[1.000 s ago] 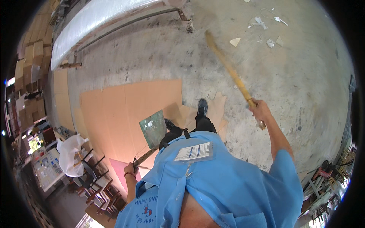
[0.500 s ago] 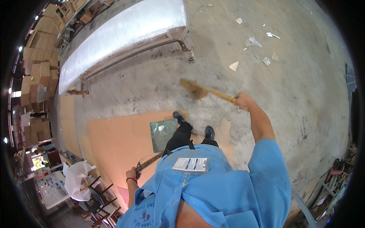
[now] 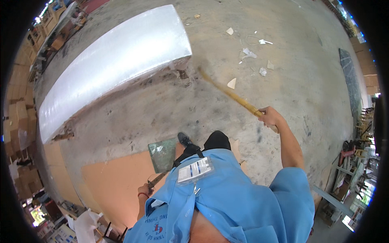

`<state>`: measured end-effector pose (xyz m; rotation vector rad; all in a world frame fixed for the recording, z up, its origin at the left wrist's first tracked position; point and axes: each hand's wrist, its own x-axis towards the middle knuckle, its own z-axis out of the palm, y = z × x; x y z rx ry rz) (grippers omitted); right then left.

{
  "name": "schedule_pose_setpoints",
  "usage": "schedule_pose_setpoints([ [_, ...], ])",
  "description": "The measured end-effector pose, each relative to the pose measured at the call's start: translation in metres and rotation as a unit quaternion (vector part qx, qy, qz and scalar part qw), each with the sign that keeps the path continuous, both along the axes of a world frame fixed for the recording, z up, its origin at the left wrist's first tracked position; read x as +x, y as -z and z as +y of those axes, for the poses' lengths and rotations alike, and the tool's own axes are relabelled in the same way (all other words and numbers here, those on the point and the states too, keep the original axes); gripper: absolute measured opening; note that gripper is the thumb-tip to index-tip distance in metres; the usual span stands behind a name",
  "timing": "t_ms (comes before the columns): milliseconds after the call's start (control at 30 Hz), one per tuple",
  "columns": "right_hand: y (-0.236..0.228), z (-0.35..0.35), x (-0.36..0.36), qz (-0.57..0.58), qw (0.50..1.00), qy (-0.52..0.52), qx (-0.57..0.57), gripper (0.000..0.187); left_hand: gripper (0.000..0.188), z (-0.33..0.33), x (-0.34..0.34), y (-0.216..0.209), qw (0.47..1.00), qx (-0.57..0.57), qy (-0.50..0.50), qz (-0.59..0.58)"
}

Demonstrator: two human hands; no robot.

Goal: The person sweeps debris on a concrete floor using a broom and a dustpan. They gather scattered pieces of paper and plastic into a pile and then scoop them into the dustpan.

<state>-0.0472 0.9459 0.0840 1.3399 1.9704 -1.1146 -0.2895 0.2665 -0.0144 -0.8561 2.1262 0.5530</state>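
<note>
My right hand (image 3: pixel 270 117) is closed around the yellow handle of a broom (image 3: pixel 235 96), held out ahead of me. The broom's far end is smeared by motion beside the right corner of a long piece wrapped in shiny film (image 3: pixel 121 60). Low on the left, my left hand (image 3: pixel 144 189), with a red bead bracelet at the wrist, grips a dark stick (image 3: pixel 158 178). This stick runs toward a flat green dustpan (image 3: pixel 163 155) by my left shoe (image 3: pixel 185 139); my clothes and leg hide where they meet.
Scraps of white paper (image 3: pixel 249 53) and pale chips (image 3: pixel 231 83) lie on the concrete floor (image 3: pixel 283 89). A brown cardboard sheet (image 3: pixel 117 178) lies under the dustpan. Stacked cartons (image 3: pixel 20 121) stand at far left, a metal rack (image 3: pixel 340 178) at right.
The broom has swung forward, its far end now nearer the wrapped piece. The view has turned and shifted, and my right leg is bent forward. My left hand keeps its grip on the stick.
</note>
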Motion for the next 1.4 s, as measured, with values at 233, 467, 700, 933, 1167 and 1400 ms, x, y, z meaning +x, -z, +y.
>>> schedule_pose_setpoints([
  [233,-0.021,0.078,-0.104,-0.095,0.967,-0.224,-0.069,0.041,0.035,0.065,-0.068,0.002,0.995,-0.018,-0.097,0.022],
  [467,0.094,0.263,-0.274,-0.092,0.915,-0.387,-0.062,0.028,0.037,0.146,-0.048,-0.038,0.981,-0.029,-0.179,0.065],
  [700,0.119,0.398,-0.397,-0.064,0.923,-0.368,-0.088,0.018,0.04,0.253,-0.003,-0.09,0.966,-0.041,-0.221,0.126],
  [933,0.108,0.454,-0.436,-0.064,0.913,-0.394,-0.079,0.021,0.03,0.337,-0.003,-0.096,0.967,0.0,-0.248,0.065],
  [1167,0.123,0.485,-0.447,-0.05,0.938,-0.331,-0.085,0.018,0.027,0.395,-0.004,-0.079,0.999,0.0,0.037,0.0],
  [1400,0.129,0.524,-0.416,0.021,0.966,-0.232,-0.115,0.029,0.028,0.419,-0.009,-0.065,0.997,-0.042,-0.065,-0.029],
])
